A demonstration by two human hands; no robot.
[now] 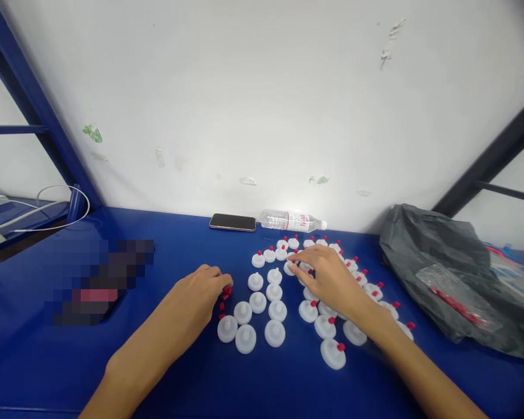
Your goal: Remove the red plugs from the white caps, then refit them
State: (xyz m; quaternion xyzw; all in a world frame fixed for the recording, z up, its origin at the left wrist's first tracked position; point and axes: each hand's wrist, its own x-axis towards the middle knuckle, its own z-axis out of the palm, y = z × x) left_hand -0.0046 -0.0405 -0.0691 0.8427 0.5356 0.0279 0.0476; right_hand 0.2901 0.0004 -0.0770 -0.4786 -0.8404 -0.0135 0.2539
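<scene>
My left hand (201, 294) is curled over a small pile of red caps (222, 306), fingertips pinched at the topmost ones; the exact grip is partly hidden. My right hand (327, 276) has its thumb and forefinger around a white round nozzle lid (289, 268) with a red cap on its tip. Between the hands stand several white nozzle lids with bare tips (275, 333). Under and around my right hand are many lids wearing red caps (333, 353); some are hidden by the hand and forearm.
A black phone (232, 222) and a clear plastic bottle (288, 220) lie along the wall. On the right a dark plastic bag (423, 250) carries a clear bag of red pieces (458, 302). A blurred-out dark object (109, 282) lies on the blue table (179, 244) at left.
</scene>
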